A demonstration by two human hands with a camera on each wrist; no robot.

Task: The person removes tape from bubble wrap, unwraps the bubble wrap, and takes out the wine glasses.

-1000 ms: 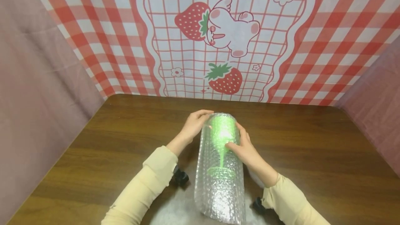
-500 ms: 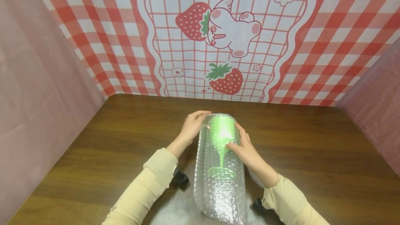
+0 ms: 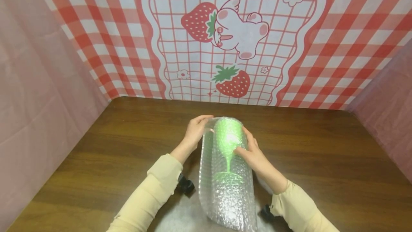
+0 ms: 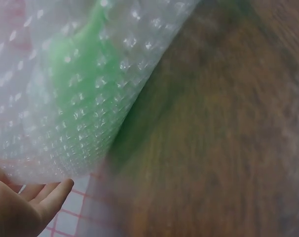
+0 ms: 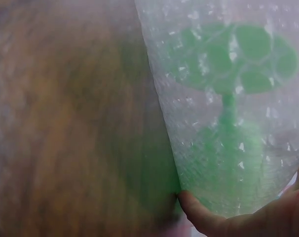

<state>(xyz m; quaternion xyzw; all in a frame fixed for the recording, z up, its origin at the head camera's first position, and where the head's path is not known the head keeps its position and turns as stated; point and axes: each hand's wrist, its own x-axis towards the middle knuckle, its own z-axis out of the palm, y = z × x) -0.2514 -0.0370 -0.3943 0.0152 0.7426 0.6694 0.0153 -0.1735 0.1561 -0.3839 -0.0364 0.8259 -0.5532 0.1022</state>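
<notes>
A green wine glass lies inside clear bubble wrap, its bowl toward the back and its foot toward me. My left hand holds the wrap's far left edge, which stands a little away from the glass. Across the bowl, my right hand grips the wrapped glass, thumb on top and fingers along the right side. In the left wrist view, the left fingers meet the wrap's edge. The right wrist view shows the right thumb at the wrap's edge and the glass's patterned green foot.
The brown wooden table extends to both sides of the hands. A red-and-white checked cloth hangs behind it, with pink curtains at the sides. Black wrist devices show under the sleeves.
My left hand has shifted slightly left, drawing the wrap's left edge outward and widening the fold beside the glass. My right hand stays nearly in place on the glass.
</notes>
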